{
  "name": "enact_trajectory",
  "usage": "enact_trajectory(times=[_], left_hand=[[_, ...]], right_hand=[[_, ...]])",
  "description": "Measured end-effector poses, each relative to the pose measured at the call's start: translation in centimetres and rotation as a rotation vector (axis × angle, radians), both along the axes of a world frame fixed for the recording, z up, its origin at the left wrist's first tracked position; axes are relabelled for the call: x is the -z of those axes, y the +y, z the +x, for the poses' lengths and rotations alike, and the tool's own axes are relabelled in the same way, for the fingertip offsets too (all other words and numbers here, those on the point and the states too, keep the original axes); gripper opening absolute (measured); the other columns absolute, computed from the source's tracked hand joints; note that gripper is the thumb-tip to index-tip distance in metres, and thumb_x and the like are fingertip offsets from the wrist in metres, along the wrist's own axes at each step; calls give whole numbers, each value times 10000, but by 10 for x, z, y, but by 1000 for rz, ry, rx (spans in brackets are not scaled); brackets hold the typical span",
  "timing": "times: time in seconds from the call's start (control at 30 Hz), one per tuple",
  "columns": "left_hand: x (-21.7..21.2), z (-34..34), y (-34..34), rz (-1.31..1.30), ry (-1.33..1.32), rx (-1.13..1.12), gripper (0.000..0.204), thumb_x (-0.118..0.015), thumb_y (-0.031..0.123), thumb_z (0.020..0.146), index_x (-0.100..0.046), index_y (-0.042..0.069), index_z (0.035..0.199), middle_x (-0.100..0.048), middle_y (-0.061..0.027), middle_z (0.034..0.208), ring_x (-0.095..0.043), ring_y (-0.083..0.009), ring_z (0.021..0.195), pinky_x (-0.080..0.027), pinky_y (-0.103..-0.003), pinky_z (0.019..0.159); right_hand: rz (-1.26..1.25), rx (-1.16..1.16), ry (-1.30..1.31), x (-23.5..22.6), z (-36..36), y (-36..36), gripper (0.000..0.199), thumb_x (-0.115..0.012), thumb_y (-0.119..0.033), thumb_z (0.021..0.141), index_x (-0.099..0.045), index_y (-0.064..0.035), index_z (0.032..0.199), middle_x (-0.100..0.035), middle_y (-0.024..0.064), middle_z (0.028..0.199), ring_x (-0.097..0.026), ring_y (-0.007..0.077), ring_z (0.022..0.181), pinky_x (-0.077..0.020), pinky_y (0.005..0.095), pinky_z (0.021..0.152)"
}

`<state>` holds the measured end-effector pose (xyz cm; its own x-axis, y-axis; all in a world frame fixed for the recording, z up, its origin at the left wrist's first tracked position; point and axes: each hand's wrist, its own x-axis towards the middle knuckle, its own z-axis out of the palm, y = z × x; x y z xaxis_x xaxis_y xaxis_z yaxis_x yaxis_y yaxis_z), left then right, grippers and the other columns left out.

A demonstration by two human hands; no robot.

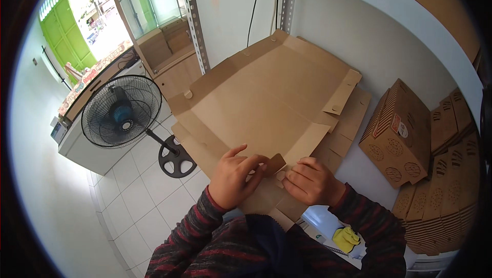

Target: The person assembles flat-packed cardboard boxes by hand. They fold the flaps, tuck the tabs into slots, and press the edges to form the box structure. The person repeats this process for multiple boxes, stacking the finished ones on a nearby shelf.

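A large flat sheet of brown cardboard (pixel 251 98), a box blank with creased edges and slotted tabs, lies in front of me on top of more cardboard blanks (pixel 353 119). At its near corner my left hand (pixel 234 178) pinches a small brown flap (pixel 275 164) between thumb and fingers. My right hand (pixel 311 181) is closed on the same corner, its fingertips pressed on the cardboard edge beside that flap. The two hands are a short way apart. Exactly what lies under the right fingertips is hidden.
A black pedestal fan (pixel 123 114) stands on the tiled floor to the left. To the right are a printed cardboard box (pixel 397 134) and stacked folded boxes (pixel 446 191). Metal shelf posts (pixel 196 27) rise behind. A yellow cloth-like item (pixel 346 239) lies below my right forearm.
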<state>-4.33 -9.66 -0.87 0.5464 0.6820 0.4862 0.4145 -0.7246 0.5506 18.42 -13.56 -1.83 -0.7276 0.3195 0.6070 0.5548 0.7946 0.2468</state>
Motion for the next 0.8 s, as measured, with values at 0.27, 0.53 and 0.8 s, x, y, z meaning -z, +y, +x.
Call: enact_trajectory(times=[0.27,0.53,0.8], left_hand=[[-6,7,11,-50,-38,48,65,-623,66,852,-661,56,905,-666,-104,719,-657,-273,632,-531,-367,626],[-14,17,-1,-67,40,172,163,-632,46,863,-684,28,1017,-698,-84,742,-680,-258,706,-527,-345,730],[-16,6,3,-66,113,283,329,-627,93,862,-621,66,1190,-714,-92,902,-683,-275,833,-425,-461,997]], right_hand=[[42,2,51,-1,4,6,50,-678,-86,736,-637,-70,761,-617,34,802,-612,181,797,-508,339,793],[73,3,120,-6,6,-3,70,-707,-72,746,-671,-56,804,-631,25,851,-612,178,827,-519,345,816],[59,18,118,-3,8,-3,244,-658,-91,746,-721,-49,978,-643,16,892,-596,156,808,-517,342,780]])
